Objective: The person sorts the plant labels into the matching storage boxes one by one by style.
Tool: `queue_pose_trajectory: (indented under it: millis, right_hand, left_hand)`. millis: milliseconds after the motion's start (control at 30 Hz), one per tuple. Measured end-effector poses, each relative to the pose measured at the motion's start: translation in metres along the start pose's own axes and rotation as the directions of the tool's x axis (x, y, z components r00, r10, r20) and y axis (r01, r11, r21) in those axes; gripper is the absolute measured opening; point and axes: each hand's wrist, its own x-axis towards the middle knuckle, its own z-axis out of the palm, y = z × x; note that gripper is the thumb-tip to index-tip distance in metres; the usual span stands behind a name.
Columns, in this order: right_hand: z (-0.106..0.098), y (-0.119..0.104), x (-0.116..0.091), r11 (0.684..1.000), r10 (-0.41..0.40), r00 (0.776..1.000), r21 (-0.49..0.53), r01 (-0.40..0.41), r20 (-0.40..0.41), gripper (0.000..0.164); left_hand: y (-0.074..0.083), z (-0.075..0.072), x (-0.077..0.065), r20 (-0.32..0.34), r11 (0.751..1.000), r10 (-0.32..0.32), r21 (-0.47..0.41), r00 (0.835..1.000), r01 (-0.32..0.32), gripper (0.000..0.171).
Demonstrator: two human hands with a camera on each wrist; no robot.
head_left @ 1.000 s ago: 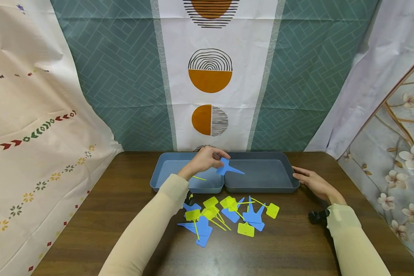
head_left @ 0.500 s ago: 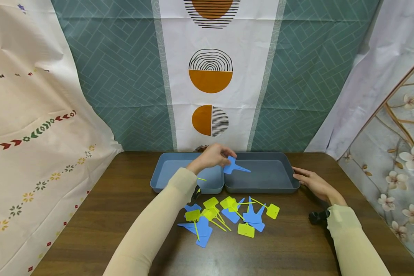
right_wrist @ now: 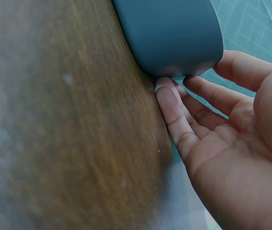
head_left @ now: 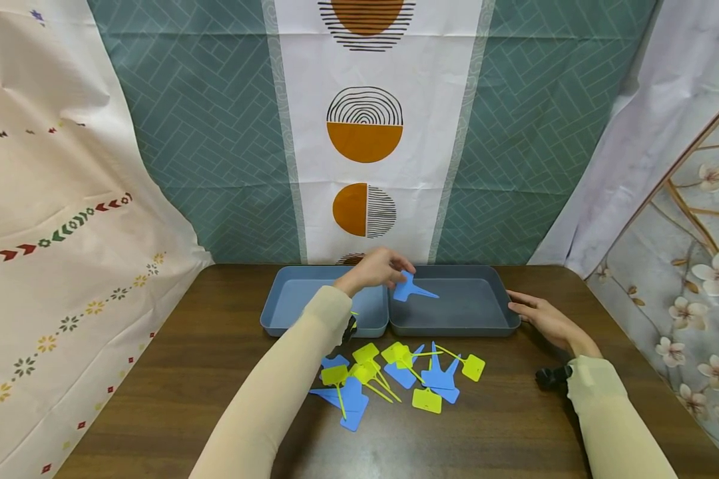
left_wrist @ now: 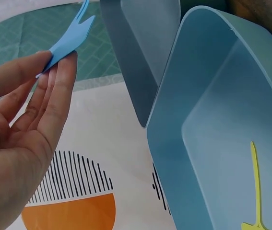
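Observation:
My left hand point(head_left: 376, 269) pinches a blue T-shaped plant label point(head_left: 405, 287) between thumb and fingers, above the left part of the dark grey-blue tray point(head_left: 455, 330). From the left wrist, the blue label point(left_wrist: 71, 44) shows two narrow stem tips side by side. At the dark tray's right end, my right hand point(head_left: 548, 322) touches the outer wall with fairly straight fingertips; the right wrist view shows that tray's corner point(right_wrist: 174, 36) against them. A yellow plant label point(left_wrist: 256, 191) lies in the lighter blue tray point(head_left: 299, 326), mostly hidden by the left arm in the head view.
Both trays stand side by side at the back of the wooden table point(head_left: 216, 372). In front of them lie loose yellow plant labels point(head_left: 427, 400) and blue plant labels point(head_left: 355, 416), several overlapping. A patterned cloth point(head_left: 204, 133) hangs behind the table.
My left hand has moved to the right with the blue plant label, from the seam between the trays to over the dark tray. The right hand stays at the tray's end.

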Motion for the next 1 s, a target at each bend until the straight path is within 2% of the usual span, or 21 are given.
queue_pose_trajectory:
  millis: [333,700,1000]
  right_hand:
    - [0.000,0.000,0.000,1.000,0.006,1.000,-0.002,-0.006,-0.007,0.071]
    - [0.000,0.001,-0.001,1.000,-0.004,1.000,-0.005,0.004,-0.006,0.070]
    - [0.000,-0.002,-0.002,1.000,-0.008,1.000,-0.004,0.008,-0.001,0.071]
  left_hand:
    - [-0.002,0.005,0.008,0.018,1.000,-0.018,0.014,1.000,0.018,0.022]
    - [0.000,0.013,0.016,0.036,0.997,-0.068,0.026,0.997,0.067,0.019]
    - [0.003,0.022,0.021,0.058,0.995,-0.075,0.076,0.995,0.071,0.019]
